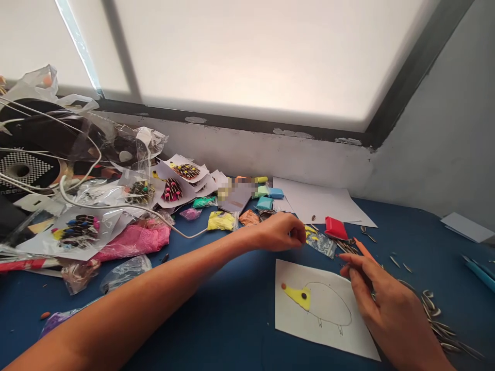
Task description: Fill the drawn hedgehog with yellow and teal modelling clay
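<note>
A white sheet (325, 337) lies on the blue table with a pencil-drawn hedgehog outline; its pointed head (297, 294) is yellow clay with a dark eye and a brown nose tip. My left hand (281, 232) hovers above the sheet's far edge, fingers curled; what they hold, if anything, is hidden. It is close to a clear bag with yellow bits (319, 241). At the right edge of the sheet, my right hand (394, 304) has thumb and index pinched, with something too small to name at the tips. Striped sunflower seeds (444, 330) lie beside it.
A red clay packet (335, 228) sits beyond the right hand. Clay packets, such as a yellow one (221, 221), line the back. Finished seed hedgehogs on paper (174, 190), a pink cloth (135, 239) and a white cable (124, 207) crowd the left. Blank sheets (320, 198) lie by the wall.
</note>
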### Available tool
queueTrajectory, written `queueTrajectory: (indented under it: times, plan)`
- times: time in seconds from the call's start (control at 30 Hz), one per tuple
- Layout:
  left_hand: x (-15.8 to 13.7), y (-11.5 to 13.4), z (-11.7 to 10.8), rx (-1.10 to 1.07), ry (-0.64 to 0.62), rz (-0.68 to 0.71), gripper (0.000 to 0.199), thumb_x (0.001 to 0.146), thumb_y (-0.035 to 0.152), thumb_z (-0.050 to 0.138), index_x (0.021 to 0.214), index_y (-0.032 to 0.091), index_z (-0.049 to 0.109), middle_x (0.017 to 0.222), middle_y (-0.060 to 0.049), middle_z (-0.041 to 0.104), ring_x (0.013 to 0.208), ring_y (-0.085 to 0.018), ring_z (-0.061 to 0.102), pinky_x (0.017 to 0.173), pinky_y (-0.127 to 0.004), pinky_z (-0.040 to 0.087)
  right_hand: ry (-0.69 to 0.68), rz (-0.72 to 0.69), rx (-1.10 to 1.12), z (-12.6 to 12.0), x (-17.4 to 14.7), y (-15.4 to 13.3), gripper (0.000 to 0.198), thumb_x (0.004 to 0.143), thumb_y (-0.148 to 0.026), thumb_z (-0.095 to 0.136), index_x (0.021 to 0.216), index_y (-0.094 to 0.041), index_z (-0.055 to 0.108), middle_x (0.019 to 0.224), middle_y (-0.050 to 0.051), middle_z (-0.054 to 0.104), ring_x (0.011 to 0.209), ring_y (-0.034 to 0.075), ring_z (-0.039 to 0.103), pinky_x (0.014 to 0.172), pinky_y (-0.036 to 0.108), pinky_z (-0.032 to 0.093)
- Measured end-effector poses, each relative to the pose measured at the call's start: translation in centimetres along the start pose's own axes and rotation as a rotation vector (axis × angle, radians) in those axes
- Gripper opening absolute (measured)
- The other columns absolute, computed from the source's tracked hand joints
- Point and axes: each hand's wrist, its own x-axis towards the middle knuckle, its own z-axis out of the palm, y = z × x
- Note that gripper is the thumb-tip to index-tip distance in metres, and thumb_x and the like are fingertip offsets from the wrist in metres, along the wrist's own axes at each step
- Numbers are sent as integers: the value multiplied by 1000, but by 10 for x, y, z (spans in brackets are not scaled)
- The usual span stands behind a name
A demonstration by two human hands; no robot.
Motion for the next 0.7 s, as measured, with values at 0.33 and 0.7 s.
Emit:
queueTrajectory:
  times: [0.33, 0.7]
  plan:
    - [-1, -51, 3, 250, 186, -46, 37, 76, 11, 58, 111, 17, 65, 112, -9, 60, 106, -22, 55, 95, -33, 44, -141, 242, -78, -12, 7, 14, 45, 87, -53, 35, 87, -23, 70, 66, 6, 72, 40, 18, 58, 38, 30, 40]
    - [-7, 4, -10, 27, -110, -50, 24, 85, 35, 57, 85, 15, 70, 77, -1, 68, 66, -11, 58, 60, -23, 42, -420, 330, -213, -21, 13, 25, 40, 80, -53, 39, 60, -27, 62, 62, 6, 67, 53, 24, 64, 41, 33, 42]
